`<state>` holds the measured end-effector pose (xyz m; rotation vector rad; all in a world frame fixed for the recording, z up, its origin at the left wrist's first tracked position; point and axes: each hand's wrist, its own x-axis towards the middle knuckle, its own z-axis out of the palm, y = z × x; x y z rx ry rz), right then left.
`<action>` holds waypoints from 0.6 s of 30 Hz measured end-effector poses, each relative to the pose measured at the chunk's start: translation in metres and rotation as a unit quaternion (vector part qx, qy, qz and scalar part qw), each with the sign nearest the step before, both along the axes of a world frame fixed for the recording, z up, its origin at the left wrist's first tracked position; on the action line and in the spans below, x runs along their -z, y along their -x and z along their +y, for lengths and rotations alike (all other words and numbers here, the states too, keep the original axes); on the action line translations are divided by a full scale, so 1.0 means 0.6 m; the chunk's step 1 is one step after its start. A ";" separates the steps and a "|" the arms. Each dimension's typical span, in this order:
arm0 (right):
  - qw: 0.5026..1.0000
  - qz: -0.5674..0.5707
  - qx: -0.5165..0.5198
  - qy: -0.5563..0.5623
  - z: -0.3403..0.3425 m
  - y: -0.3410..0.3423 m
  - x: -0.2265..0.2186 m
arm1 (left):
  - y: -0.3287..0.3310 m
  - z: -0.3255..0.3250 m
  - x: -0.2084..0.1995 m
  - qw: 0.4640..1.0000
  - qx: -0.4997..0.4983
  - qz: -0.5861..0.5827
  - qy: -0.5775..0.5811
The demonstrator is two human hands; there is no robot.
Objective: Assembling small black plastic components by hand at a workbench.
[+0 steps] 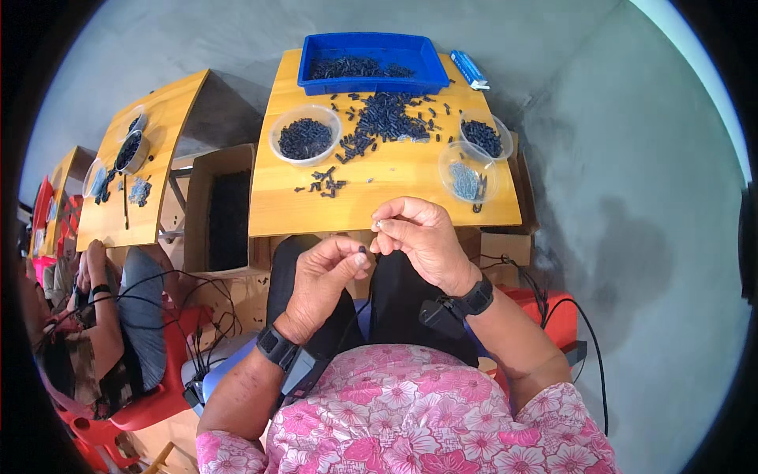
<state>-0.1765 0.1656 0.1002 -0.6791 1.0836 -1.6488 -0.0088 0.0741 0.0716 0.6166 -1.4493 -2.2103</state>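
My left hand (322,280) is closed in a pinch on a small black plastic piece (362,250) in front of the table's near edge. Close beside it on the right, my right hand (422,243) pinches a tiny pale, shiny part (378,224), too small to name. The hands are apart. Beyond them, small black pieces (392,118) lie in a heap on the yellow table (379,201), with a few loose ones (328,183) nearer me. A clear bowl (466,172) of small silvery parts stands past my right hand.
A blue tray (430,71) with black pieces sits at the table's far end, beside a blue-and-white box (470,69). Clear tubs of black pieces stand left (305,138) and right (482,138). A cardboard box (207,170) and dark cables (588,332) flank me. Another person (99,316) sits left.
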 end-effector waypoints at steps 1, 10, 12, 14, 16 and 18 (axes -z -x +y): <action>1.000 -0.022 -0.015 0.009 0.000 0.000 0.001 | -0.003 -0.002 0.004 1.000 0.029 -0.005 0.008; 0.993 -0.101 -0.060 -0.003 0.004 -0.021 0.010 | -0.019 -0.034 -0.005 0.998 0.032 0.010 0.052; 0.993 -0.104 -0.063 -0.010 0.005 -0.023 0.015 | -0.019 -0.031 -0.006 0.998 0.040 0.024 0.036; 0.992 -0.105 -0.065 -0.016 0.005 -0.023 0.020 | -0.018 -0.027 -0.007 0.998 0.053 0.038 0.005; 0.993 -0.094 -0.064 -0.025 0.005 -0.022 0.024 | -0.018 -0.023 -0.015 0.997 0.071 0.031 0.028; 0.994 -0.082 -0.063 -0.033 0.004 -0.023 0.018 | -0.019 -0.024 -0.010 0.997 0.070 0.022 0.032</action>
